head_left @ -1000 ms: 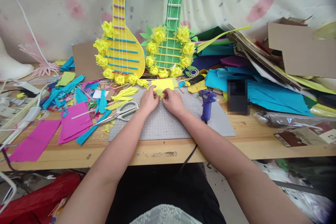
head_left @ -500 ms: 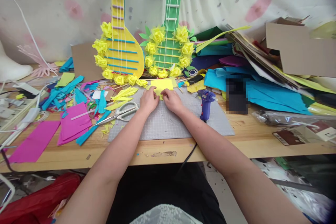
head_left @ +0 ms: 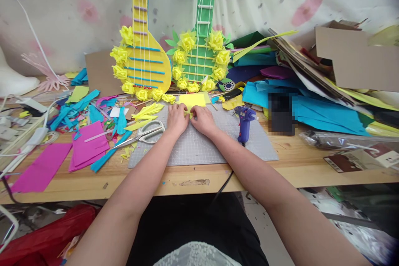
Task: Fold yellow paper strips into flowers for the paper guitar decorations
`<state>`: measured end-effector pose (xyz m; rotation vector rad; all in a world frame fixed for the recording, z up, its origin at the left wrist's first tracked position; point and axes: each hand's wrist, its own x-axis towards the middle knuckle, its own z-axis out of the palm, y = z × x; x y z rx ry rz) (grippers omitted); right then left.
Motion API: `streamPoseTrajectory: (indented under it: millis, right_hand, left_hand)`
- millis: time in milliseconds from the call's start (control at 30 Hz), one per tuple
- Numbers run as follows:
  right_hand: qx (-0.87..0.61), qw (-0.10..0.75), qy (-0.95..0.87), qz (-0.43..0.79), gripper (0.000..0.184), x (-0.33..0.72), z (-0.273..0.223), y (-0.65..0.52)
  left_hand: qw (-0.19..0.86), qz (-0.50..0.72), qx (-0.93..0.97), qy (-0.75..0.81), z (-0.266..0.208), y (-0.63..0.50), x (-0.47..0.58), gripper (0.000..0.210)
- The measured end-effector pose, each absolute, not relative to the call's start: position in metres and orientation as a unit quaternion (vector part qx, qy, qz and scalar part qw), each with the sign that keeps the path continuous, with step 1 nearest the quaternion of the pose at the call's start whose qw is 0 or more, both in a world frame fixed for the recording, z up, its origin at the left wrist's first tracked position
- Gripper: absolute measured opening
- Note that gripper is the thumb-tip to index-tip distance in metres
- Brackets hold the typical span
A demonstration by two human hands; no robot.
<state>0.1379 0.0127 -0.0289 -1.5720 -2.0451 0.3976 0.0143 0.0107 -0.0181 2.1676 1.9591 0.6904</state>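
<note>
Close together over the grey cutting mat (head_left: 199,149), my left hand (head_left: 178,119) and my right hand (head_left: 201,119) curl their fingers around a small yellow crepe paper piece (head_left: 188,111). Most of that piece is hidden by the fingers. Just beyond the fingertips lies a bright yellow paper sheet (head_left: 193,99). Scissors (head_left: 146,134) with pale handles rest to the left of my left hand. A purple glue gun (head_left: 245,124) stands on the mat to the right. Yellow crepe strips (head_left: 146,112) lie at the mat's left edge.
Behind the mat lean a yellow paper guitar (head_left: 146,58) and a green one (head_left: 199,60), both trimmed with yellow paper flowers. Magenta sheets (head_left: 89,147) and coloured scraps cover the left side. Blue crepe paper (head_left: 327,112) and cardboard (head_left: 355,58) are piled at right.
Both hands have shifted slightly, and the left fingers now spread a little further over the yellow piece. Less of it shows between the hands. Everything else stays in place.
</note>
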Motion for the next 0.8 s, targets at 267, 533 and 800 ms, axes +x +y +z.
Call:
streamPoseTrajectory:
  millis: [267, 533, 800]
  right_hand:
    - [-0.58, 0.253, -0.761, 0.144, 0.019, 0.1377, -0.0285, 0.0122]
    - [-0.583, 0.251, -0.758, 0.151, 0.023, 0.1383, -0.0279, 0.0113]
    - [-0.584, 0.252, -0.758, 0.147, 0.025, 0.1388, -0.0269, 0.0112]
  left_hand:
    - [0.047, 0.218, 0.737, 0.638, -0.0207, 0.013, 0.0114, 0.014]
    - [0.048, 0.215, 0.732, 0.645, -0.0197, 0.0107, 0.0082, 0.02]
    - [0.064, 0.196, 0.716, 0.666, -0.0175, 0.0083, 0.0132, 0.014]
